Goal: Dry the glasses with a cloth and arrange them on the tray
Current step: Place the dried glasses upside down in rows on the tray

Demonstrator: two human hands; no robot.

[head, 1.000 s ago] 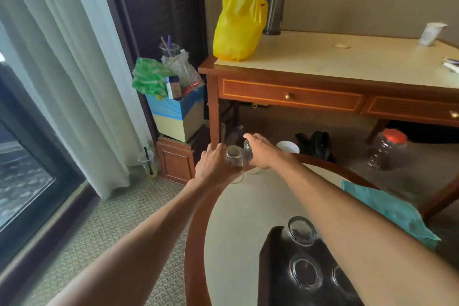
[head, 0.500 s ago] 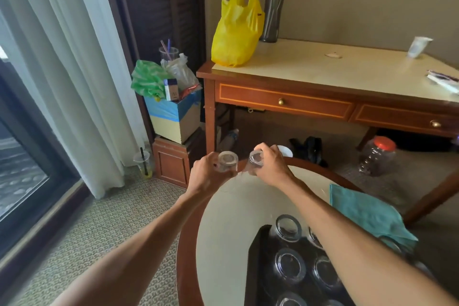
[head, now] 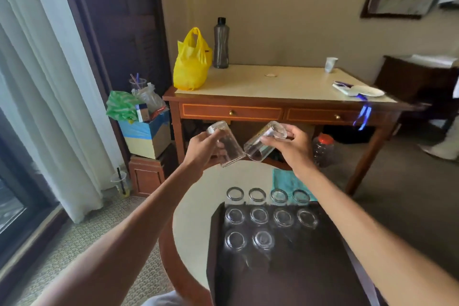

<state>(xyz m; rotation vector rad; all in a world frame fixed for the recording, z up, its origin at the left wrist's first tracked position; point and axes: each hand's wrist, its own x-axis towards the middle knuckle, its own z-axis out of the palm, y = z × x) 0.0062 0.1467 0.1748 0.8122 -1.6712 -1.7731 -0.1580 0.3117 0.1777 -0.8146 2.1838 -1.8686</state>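
- Since half a second ago both grips have come up off the far rim of the round counter (head: pixel 193 206). The two glasses were upright and apart then; now they are tipped towards each other.
- The rear counter (head: pixel 273 82) stands against the wall with a yellow bag (head: pixel 191 67) and a dark bottle (head: pixel 221 45) at its left end.
- The round counter is nearest me, and the dark tray (head: pixel 285 268) lies on it and covers most of its near side.
- The teal cloth (head: pixel 285 179) lies flat on the round counter just beyond the tray, and neither grip touches it.
- The left grip (head: pixel 198 149) is closed round the left glass (head: pixel 224 144), which it holds in the air with the base up and tilted.
- The right grip (head: pixel 293 146) is closed round the base end of the right glass (head: pixel 263 144), which leans the other way.
- The two mouths meet low between the grips — touching, or very nearly so.
- The tray glasses (head: pixel 259 215) stand in rows, four in one row and two in the row nearer me.
- Four more rims (head: pixel 257 194) line the tray's far edge — I cannot tell whether they are on the tray or just past it.
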